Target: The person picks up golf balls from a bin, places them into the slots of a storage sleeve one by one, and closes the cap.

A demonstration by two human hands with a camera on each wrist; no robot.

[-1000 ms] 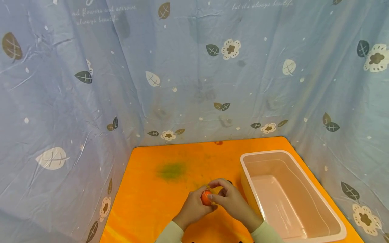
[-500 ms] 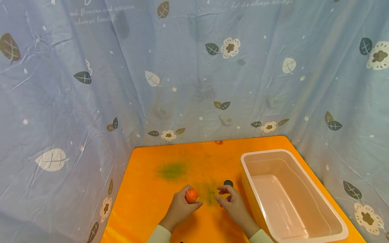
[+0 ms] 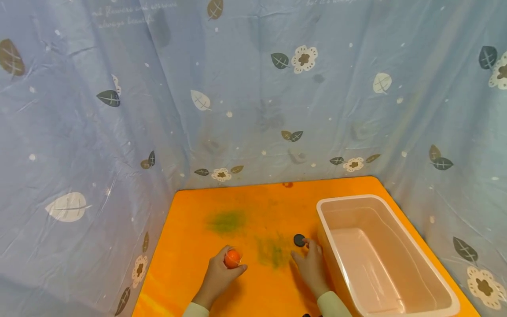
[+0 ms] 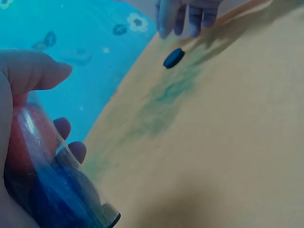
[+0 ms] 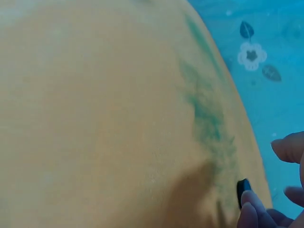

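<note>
My left hand [image 3: 218,275] grips a clear plastic tube-like container [image 4: 107,202] over the left half of the table. Inside it, an orange ball [image 3: 232,259] shows in the head view. A dark blue ball [image 4: 61,194] sits beside it in the left wrist view, near a dark rim at the container's end. A small black round lid [image 3: 299,240] lies to the right on the orange table. My right hand [image 3: 312,266] reaches over it with loosely bent fingers, fingertips right at its near edge. The right fingertips [image 5: 251,199] overlap the lid in the right wrist view.
A pale pink plastic tub [image 3: 330,246] stands at the right side of the orange table [image 3: 186,255], close beside my right hand. Green stains [image 3: 227,221] mark the tabletop. A blue curtain [image 3: 245,88] with leaves and flowers surrounds the left, back and right edges.
The hands, together at the container a second ago, have parted. My left hand has carried the container left. My right hand has let go of it and moved right to the black lid.
</note>
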